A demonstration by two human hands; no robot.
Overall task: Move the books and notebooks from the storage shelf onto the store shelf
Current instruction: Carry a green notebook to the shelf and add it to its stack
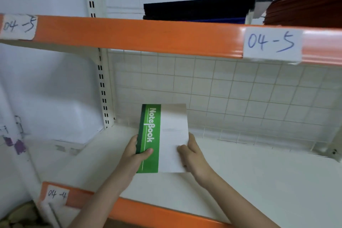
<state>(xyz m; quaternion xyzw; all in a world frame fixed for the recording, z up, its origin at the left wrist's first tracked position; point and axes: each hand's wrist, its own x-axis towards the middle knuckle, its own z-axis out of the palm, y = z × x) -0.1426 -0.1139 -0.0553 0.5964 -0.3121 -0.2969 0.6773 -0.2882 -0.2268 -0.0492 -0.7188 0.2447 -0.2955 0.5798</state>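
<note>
You hold the notebook (pixel 162 139) tilted over the lower shelf (pixel 259 181), near the wire back. Your left hand (pixel 136 155) grips its green spine edge, thumb on the cover; your right hand (pixel 192 155) pinches the white edge.

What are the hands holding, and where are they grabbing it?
A green-and-white notebook: left hand grips its green spine edge, right hand its white right edge.

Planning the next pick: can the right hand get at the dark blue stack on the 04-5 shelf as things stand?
Probably not yet: the right hand and left hand both hold the green notebook. The way up to the dark blue stack looks free.
</note>
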